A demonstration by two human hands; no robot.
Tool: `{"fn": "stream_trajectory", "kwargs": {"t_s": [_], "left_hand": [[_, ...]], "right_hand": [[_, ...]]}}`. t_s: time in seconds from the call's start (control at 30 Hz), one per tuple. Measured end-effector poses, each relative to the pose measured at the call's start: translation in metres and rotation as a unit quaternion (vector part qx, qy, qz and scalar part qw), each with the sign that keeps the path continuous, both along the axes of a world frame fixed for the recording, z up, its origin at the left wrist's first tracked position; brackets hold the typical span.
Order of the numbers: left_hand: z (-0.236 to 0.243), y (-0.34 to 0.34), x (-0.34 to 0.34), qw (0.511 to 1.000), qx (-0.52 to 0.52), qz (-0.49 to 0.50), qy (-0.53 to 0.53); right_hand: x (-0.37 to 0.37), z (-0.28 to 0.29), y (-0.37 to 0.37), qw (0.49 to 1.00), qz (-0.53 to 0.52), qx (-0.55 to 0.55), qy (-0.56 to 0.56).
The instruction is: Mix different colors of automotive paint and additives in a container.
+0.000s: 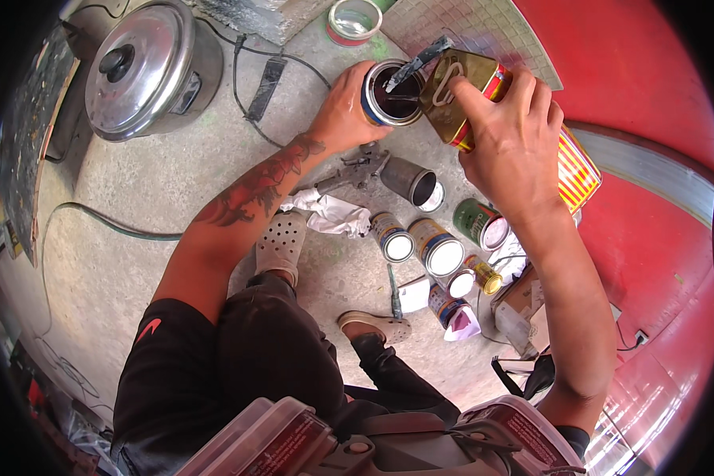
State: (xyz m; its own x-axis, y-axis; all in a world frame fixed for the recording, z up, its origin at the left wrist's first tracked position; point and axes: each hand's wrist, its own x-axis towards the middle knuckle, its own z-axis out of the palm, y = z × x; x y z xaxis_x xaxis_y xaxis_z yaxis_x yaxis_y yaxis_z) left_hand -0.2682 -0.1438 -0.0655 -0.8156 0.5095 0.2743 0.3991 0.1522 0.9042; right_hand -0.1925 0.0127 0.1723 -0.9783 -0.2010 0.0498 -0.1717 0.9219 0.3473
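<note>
My left hand (351, 109) grips an open paint can (366, 97) with dark liquid (397, 103) inside. A paint-crusted stirring stick (423, 60) leans out of its mouth toward the upper right. My right hand (514, 131) is wrapped round a rectangular metal tin (581, 176) with red and yellow stripes. The tin is tilted, its gold top and wire handle facing the can. A thin stream seems to run from the tin into the can. Below the hands, a spray gun (365, 165) with a grey metal cup (404, 178) lies on the concrete floor.
Several paint cans (428, 238) stand below the hands, with a green can (476, 222) and crumpled white cloth (333, 214) nearby. A lidded metal pot (147, 71) stands at left. A clear tub (354, 22) is at the top. Cords (119, 226) cross the floor; a red wall (650, 71) bounds the right.
</note>
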Motion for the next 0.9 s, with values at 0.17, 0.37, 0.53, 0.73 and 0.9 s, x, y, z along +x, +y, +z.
{"fn": "stream_trajectory", "kwargs": {"t_s": [0.17, 0.37, 0.53, 0.73, 0.9], "left_hand": [[0.0, 0.002, -0.001, 1.0, -0.01, 0.002, 0.008], [0.001, 0.002, -0.003, 1.0, -0.013, 0.003, 0.013], [0.001, 0.004, -0.003, 1.0, -0.009, -0.003, 0.023], [0.003, 0.006, -0.004, 0.998, -0.02, 0.001, 0.052], [0.006, 0.01, -0.003, 0.998, -0.035, -0.002, 0.049]], "right_hand": [[0.002, -0.001, 0.004, 1.0, -0.005, -0.011, -0.004], [0.007, -0.006, 0.011, 1.0, -0.012, -0.021, 0.004], [0.012, -0.007, 0.018, 0.999, -0.023, -0.03, 0.004], [0.017, -0.011, 0.024, 0.999, -0.04, -0.037, -0.005], [0.022, -0.012, 0.03, 0.998, -0.05, -0.041, 0.0]]}}
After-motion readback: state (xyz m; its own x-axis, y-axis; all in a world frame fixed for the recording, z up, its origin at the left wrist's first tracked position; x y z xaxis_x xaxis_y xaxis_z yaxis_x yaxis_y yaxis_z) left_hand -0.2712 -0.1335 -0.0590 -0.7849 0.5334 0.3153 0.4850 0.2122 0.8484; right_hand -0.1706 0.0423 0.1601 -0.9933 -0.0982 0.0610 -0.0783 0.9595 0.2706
